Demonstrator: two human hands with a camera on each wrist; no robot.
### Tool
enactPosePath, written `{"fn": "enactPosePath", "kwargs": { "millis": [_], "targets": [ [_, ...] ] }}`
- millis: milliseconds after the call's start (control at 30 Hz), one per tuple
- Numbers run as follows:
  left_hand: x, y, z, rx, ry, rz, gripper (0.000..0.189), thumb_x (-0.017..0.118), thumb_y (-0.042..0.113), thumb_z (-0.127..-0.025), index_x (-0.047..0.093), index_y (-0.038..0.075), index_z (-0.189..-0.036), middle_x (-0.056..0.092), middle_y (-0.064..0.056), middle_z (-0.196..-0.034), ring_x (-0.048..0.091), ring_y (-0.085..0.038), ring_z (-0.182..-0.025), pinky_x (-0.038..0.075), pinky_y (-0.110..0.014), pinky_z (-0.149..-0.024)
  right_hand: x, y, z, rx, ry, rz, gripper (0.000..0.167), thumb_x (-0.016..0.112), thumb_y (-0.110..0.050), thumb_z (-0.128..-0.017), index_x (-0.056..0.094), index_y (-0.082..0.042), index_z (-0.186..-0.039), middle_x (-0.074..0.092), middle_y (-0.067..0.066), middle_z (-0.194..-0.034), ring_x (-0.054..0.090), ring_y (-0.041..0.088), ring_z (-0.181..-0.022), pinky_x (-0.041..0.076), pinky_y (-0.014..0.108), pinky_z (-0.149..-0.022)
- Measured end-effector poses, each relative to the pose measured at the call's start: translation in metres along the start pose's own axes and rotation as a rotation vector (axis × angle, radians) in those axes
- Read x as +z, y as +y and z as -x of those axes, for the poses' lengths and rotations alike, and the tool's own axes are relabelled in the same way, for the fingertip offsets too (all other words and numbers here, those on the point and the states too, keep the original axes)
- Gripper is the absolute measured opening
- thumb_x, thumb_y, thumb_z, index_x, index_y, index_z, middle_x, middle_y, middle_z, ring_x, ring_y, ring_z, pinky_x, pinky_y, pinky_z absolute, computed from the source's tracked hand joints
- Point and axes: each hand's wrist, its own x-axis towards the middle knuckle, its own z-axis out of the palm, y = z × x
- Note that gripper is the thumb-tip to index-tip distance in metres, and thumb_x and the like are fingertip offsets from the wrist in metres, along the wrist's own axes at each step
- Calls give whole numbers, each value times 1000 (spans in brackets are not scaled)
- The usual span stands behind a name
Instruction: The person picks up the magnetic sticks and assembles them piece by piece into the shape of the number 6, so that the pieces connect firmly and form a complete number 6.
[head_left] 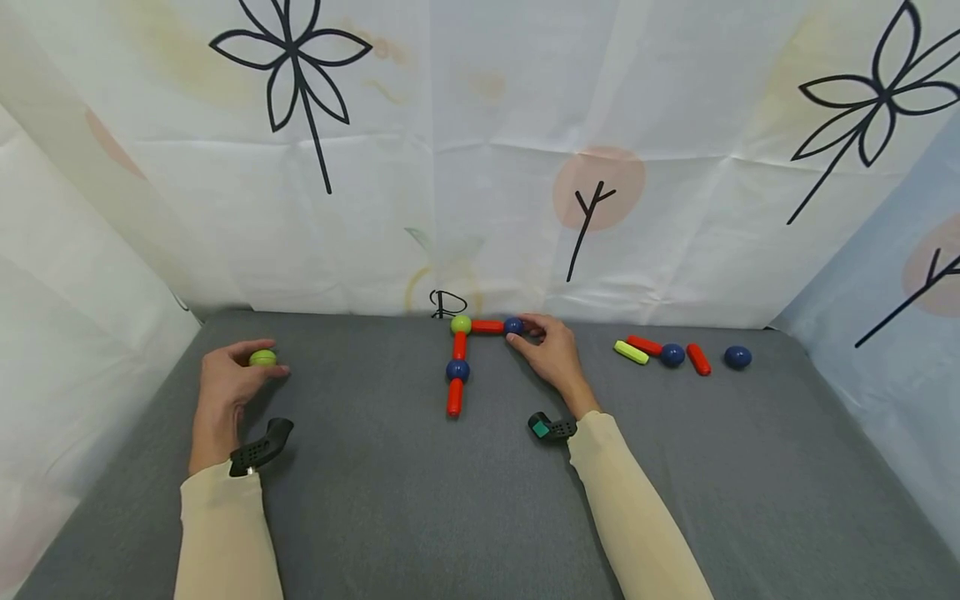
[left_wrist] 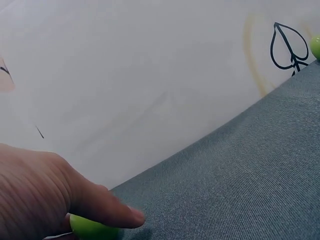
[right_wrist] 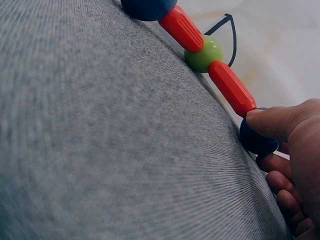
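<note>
On the left of the grey cloth, my left hand (head_left: 228, 377) holds a light green ball (head_left: 262, 358) between thumb and fingers. The left wrist view shows only part of that ball (left_wrist: 95, 228) below the hand. At the back middle lies a joined chain of balls and red rods. Its green corner ball (head_left: 461, 324) links one red rod (head_left: 487, 327) to the right and another red rod (head_left: 459, 346) toward me. A blue ball (head_left: 457, 371) and a further red rod (head_left: 454, 398) follow. My right hand (head_left: 553, 354) pinches the blue ball (right_wrist: 257, 137) at the chain's right end.
Loose pieces lie to the right: a yellow-green rod (head_left: 632, 352), a red rod (head_left: 645, 345) by a blue ball (head_left: 672, 355), another red rod (head_left: 698, 359) and a blue ball (head_left: 738, 357). A patterned white curtain (head_left: 495, 233) hangs behind the grey table (head_left: 390, 500).
</note>
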Motion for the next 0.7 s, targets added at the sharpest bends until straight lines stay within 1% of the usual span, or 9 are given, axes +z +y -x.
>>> {"fn": "enactPosePath", "kwargs": {
  "millis": [133, 200, 367, 500, 633, 700],
  "targets": [
    [2, 0, 0, 0, 10, -9, 61, 74, -1, -87, 53, -3, -144, 46, -26, -148, 45, -36, -126, 41, -45, -95, 0, 1, 0, 3, 0, -2, 43, 79, -22, -90, 70, -4, -128, 71, 15, -113, 64, 30, -105, 50, 44, -93],
    [3, 0, 0, 0, 19, -11, 60, 73, -2, -87, 54, -2, -144, 47, -25, -147, 45, -34, -125, 41, -43, -93, 0, 1, 0, 5, 3, -3, 43, 80, -21, -90, 70, -5, -128, 71, 15, -112, 64, 30, -104, 50, 44, -93],
    [4, -1, 0, 7, 38, -19, 59, 71, -3, -88, 55, -1, -144, 48, -25, -146, 46, -31, -120, 41, -34, -85, 1, 0, -1, -3, 0, -2, 43, 80, -21, -90, 70, -5, -128, 71, 15, -112, 64, 30, -104, 51, 44, -93],
    [4, -2, -1, 10, 47, -24, 55, 69, -4, -89, 56, -3, -142, 49, -26, -143, 47, -31, -116, 40, -31, -80, 1, 0, -1, 1, 2, -19, 42, 80, -20, -90, 70, -4, -128, 71, 15, -112, 64, 30, -104, 50, 44, -93],
    [6, -1, -2, 8, 48, -30, 54, 68, -5, -89, 56, -4, -142, 50, -26, -144, 47, -32, -119, 40, -31, -81, 1, 1, 0, 5, 8, -20, 42, 80, -19, -90, 70, -4, -127, 71, 15, -112, 64, 31, -104, 50, 44, -93],
    [6, 1, -3, 16, 37, -32, 54, 69, -3, -90, 55, -4, -142, 50, -27, -145, 47, -34, -122, 42, -34, -84, 1, 2, 0, 7, 7, -17, 42, 80, -20, -90, 70, -4, -128, 71, 15, -112, 64, 30, -104, 50, 44, -93]
  ]
}}
